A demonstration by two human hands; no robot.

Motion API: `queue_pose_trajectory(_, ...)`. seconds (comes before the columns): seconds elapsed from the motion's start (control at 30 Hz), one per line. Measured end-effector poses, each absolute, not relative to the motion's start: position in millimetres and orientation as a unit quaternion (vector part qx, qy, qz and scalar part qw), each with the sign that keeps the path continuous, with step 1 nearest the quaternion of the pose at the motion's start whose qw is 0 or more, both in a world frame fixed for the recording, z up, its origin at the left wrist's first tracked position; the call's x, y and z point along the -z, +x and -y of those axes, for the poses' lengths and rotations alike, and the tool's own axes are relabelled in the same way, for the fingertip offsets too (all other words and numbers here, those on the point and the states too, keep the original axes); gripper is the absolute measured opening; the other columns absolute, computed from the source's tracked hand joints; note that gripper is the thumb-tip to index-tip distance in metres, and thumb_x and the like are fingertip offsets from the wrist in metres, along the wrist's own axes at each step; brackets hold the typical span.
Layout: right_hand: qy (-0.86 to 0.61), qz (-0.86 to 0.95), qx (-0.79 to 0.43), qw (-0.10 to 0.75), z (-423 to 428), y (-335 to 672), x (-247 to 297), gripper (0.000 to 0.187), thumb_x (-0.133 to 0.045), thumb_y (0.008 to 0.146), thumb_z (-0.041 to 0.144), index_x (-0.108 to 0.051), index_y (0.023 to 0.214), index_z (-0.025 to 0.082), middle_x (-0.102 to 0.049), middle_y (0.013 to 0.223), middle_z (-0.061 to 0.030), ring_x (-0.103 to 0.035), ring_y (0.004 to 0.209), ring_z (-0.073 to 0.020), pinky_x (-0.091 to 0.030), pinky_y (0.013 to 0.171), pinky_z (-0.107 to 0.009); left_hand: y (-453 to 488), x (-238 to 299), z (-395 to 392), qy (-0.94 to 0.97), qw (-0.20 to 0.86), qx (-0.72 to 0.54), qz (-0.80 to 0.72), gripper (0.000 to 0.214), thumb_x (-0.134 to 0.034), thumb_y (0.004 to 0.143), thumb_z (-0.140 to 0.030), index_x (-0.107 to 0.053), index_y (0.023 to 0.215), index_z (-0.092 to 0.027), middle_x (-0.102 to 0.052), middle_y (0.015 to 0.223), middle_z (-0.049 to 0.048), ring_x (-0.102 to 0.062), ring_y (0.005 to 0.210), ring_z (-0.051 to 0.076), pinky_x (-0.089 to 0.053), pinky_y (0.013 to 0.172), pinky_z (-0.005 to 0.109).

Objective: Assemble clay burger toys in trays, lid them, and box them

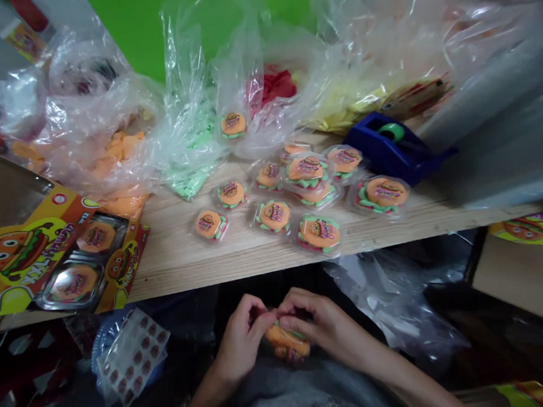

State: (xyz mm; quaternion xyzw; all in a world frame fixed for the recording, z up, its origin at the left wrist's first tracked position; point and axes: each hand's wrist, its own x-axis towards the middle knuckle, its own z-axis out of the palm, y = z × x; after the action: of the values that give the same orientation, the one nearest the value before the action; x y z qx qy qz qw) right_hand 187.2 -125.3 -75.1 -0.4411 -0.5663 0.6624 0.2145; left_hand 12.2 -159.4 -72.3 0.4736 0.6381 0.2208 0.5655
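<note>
Low in the view, above my lap, my left hand (240,339) and my right hand (324,325) both pinch a burger-shaped gummy candy (287,344) in clear wrap. My fingertips cover its top edge, and its orange bun shows below them. Several more wrapped burger candies (319,234) lie on the wooden table (177,275) ahead of my hands, some stacked. A printed burger-candy display box (20,263) holds further candies at the table's left end.
Loose plastic bags of orange (101,158), green (191,153), red (273,86) and yellow (344,118) pieces crowd the table's back. A blue tape dispenser (390,145) stands at right. A sheet of small printed stickers (133,358) lies by my left hand, and crumpled clear plastic (384,301) lies below the table edge.
</note>
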Motion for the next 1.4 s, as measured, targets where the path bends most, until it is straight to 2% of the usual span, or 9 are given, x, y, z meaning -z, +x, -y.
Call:
queue_pose_trajectory(0.37, -0.453, 0.496, -0.697, 0.25, 125.1, 175.7, 85.6, 0.025, -0.061, 0.077, 0.038, -0.06, 0.064, 0.018, -0.055, 0.064, 0.0006, -0.049, 0.063, -0.0134, -0.039, 0.06, -0.025, 18.7, 81.6, 166.3, 0.463, 0.533, -0.244, -0.665, 0.02, -0.045, 0.085, -0.035, -0.049, 0.073, -0.02, -0.048, 0.067, -0.0035, -0.046, 0.065, 0.012, -0.037, 0.062, 0.024)
queue_pose_trajectory(0.57, -0.49, 0.319, -0.715, 0.382, 101.9, 179.3, 62.4, 0.04, -0.071, 0.065, 0.055, -0.059, 0.068, 0.018, -0.056, 0.064, 0.0018, -0.046, 0.059, -0.0111, -0.039, 0.06, -0.025, 7.1, 39.7, 139.5, 0.409, 0.536, -0.345, -0.653, 0.026, -0.058, 0.078, -0.044, -0.054, 0.081, -0.019, -0.053, 0.07, -0.0026, -0.05, 0.062, 0.011, -0.042, 0.059, 0.022)
queue_pose_trajectory(0.73, -0.475, 0.303, -0.711, 0.421, 96.6, 178.1, 37.7, 0.039, -0.074, 0.063, 0.054, -0.058, 0.065, 0.018, -0.052, 0.06, 0.0033, -0.043, 0.055, -0.0096, -0.036, 0.055, -0.023, 2.0, 7.7, 132.1, 0.36, 0.54, -0.406, -0.643, 0.026, -0.064, 0.075, -0.043, -0.057, 0.079, -0.018, -0.056, 0.064, -0.0038, -0.051, 0.057, 0.009, -0.043, 0.055, 0.019)
queue_pose_trajectory(0.9, -0.494, 0.323, -0.697, 0.407, 82.0, 155.1, 47.7, 0.042, -0.066, 0.066, 0.06, -0.056, 0.07, 0.019, -0.053, 0.061, 0.0022, -0.045, 0.053, -0.0108, -0.039, 0.054, -0.025, -9.8, 30.2, 113.4, 0.33, 0.544, -0.45, -0.627, 0.027, -0.063, 0.076, -0.042, -0.059, 0.085, -0.017, -0.055, 0.066, -0.0035, -0.051, 0.059, 0.009, -0.043, 0.057, 0.019)
queue_pose_trajectory(1.07, -0.538, 0.408, -0.629, 0.385, 62.5, 134.7, 85.1, 0.036, -0.056, 0.073, 0.054, -0.06, 0.078, 0.019, -0.055, 0.059, 0.0022, -0.048, 0.054, -0.0135, -0.042, 0.056, -0.028, -35.0, 63.8, 83.0, 0.362, 0.477, -0.42, -0.682, 0.035, -0.065, 0.071, -0.04, -0.059, 0.096, -0.017, -0.06, 0.084, 0.0013, -0.056, 0.075, 0.013, -0.048, 0.068, 0.025)
queue_pose_trajectory(1.17, -0.538, 0.46, -0.601, 0.371, 51.9, 144.4, 78.8, 0.033, -0.063, 0.068, 0.044, -0.066, 0.089, 0.019, -0.066, 0.072, -0.0022, -0.057, 0.064, -0.0189, -0.047, 0.067, -0.035, -50.1, 54.8, 77.0, 0.387, 0.431, -0.417, -0.7, 0.033, -0.068, 0.069, -0.036, -0.063, 0.095, -0.017, -0.062, 0.094, 0.0043, -0.056, 0.085, 0.016, -0.046, 0.08, 0.029)
queue_pose_trajectory(1.23, -0.531, 0.516, -0.566, 0.363, 36.7, 151.9, 56.8, 0.035, -0.061, 0.072, 0.04, -0.068, 0.098, 0.018, -0.071, 0.082, -0.0073, -0.062, 0.072, -0.0232, -0.048, 0.074, -0.041, -53.5, 40.6, 70.6, 0.382, 0.407, -0.437, -0.705, 0.031, -0.067, 0.071, -0.039, -0.064, 0.095, -0.019, -0.063, 0.098, 0.0047, -0.055, 0.088, 0.017, -0.044, 0.084, 0.031)
queue_pose_trajectory(1.33, -0.515, 0.592, -0.456, 0.421, -3.1, 143.2, 5.6, 0.042, -0.045, 0.086, 0.037, -0.061, 0.119, 0.017, -0.072, 0.094, -0.0113, -0.065, 0.088, -0.0256, -0.047, 0.086, -0.045, -44.8, 14.1, 36.0, 0.326, 0.504, -0.489, -0.633, 0.034, -0.062, 0.075, -0.049, -0.064, 0.092, -0.02, -0.065, 0.097, 0.0066, -0.06, 0.089, 0.02, -0.047, 0.084, 0.034)
queue_pose_trajectory(1.4, -0.458, 0.628, -0.373, 0.507, -35.3, 119.8, -29.8, 0.043, -0.038, 0.09, 0.032, -0.054, 0.128, 0.02, -0.064, 0.121, -0.01, -0.056, 0.115, -0.0233, -0.039, 0.101, -0.044, -35.8, -14.5, -6.1, 0.319, 0.573, -0.499, -0.566, 0.038, -0.056, 0.079, -0.054, -0.065, 0.087, -0.018, -0.067, 0.093, 0.0104, -0.063, 0.09, 0.025, -0.05, 0.082, 0.04)
